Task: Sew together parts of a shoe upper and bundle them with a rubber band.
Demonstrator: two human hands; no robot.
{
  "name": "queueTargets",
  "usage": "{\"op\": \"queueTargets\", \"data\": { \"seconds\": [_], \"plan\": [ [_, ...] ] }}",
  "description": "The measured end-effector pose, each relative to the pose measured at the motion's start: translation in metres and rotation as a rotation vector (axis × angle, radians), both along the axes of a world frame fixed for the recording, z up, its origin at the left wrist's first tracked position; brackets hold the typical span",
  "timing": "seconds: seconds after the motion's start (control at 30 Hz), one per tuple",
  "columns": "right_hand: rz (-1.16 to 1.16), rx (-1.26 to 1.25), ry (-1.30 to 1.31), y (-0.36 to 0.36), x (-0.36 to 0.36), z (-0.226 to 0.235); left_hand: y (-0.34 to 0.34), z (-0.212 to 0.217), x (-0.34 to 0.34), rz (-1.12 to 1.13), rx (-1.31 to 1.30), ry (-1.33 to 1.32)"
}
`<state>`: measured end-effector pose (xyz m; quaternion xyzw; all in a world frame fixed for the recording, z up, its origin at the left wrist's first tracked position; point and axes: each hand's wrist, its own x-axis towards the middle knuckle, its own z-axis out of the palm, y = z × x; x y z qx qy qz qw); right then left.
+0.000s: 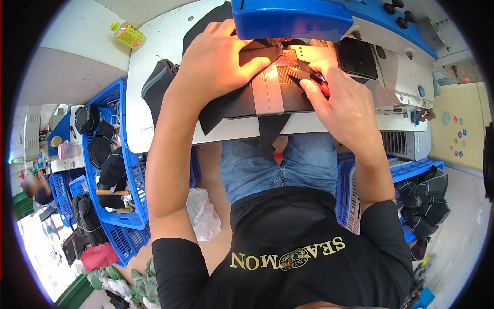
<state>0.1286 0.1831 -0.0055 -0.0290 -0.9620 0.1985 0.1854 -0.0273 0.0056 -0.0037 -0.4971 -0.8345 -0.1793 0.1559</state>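
In front of me a blue and white sewing machine stands on a white table, its lamp lighting the sewing area. A black fabric piece lies under the machine head and hangs over the table's front edge. My left hand lies on this fabric, left of the needle area, its thumb stretched toward the lit spot. To the right, my right hand is closed round small thread snips with red on the handle. Their dark pointed blades aim left over the ribbed metal plate.
Blue crates with black fabric bundles stand at left; another crate stands at right beside more black pieces. A bottle with a yellow-green cap is at the table's far left. A dark flat object lies right of the needle area.
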Motion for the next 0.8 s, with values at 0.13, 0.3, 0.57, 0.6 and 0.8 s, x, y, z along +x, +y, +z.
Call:
{"op": "queueTargets", "data": {
  "seconds": [0.13, 0.3, 0.57, 0.6, 0.8],
  "plan": [
    [-0.006, 0.099, 0.061, -0.003, -0.005, -0.004, 0.003, -0.007, -0.019, 0.023, 0.008, -0.072],
    [-0.032, 0.104, 0.094, -0.006, -0.007, -0.006, 0.0, -0.012, -0.038, 0.048, 0.056, -0.013],
    [-0.006, 0.144, 0.243, -0.021, -0.033, -0.011, -0.023, -0.016, -0.012, 0.207, 0.13, -0.008],
    [-0.009, 0.144, 0.249, -0.024, -0.034, -0.011, -0.024, -0.017, -0.011, 0.204, 0.13, -0.002],
    [-0.073, 0.202, 0.174, -0.034, -0.043, -0.013, -0.027, -0.02, -0.008, 0.237, 0.231, -0.033]
  ]
}}
